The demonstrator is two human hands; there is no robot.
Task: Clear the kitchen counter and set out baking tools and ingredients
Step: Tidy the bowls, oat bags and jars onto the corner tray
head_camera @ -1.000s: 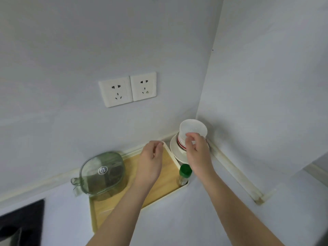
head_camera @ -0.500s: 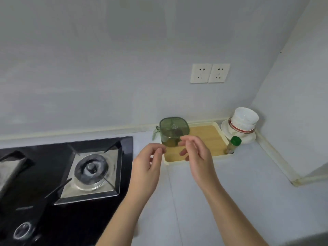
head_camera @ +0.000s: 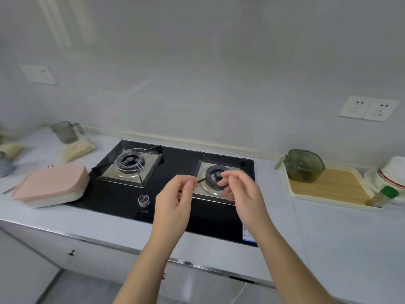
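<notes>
Both hands empty, fingers loosely curled: left hand (head_camera: 173,199), right hand (head_camera: 241,194), raised over the hob (head_camera: 175,183), likely between pickups. Right: tray (head_camera: 328,189) holds green container (head_camera: 304,165), spice jar (head_camera: 384,196) at its corner, bowls (head_camera: 392,172) beside. Left: pink board (head_camera: 51,185), farther back jug (head_camera: 65,131) and bag (head_camera: 76,148), probably baking supplies.

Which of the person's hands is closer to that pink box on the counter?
Left. The left hand hovers over the stove's middle, to the right of the pink box; the right hand is farther right, over the right burner.
</notes>
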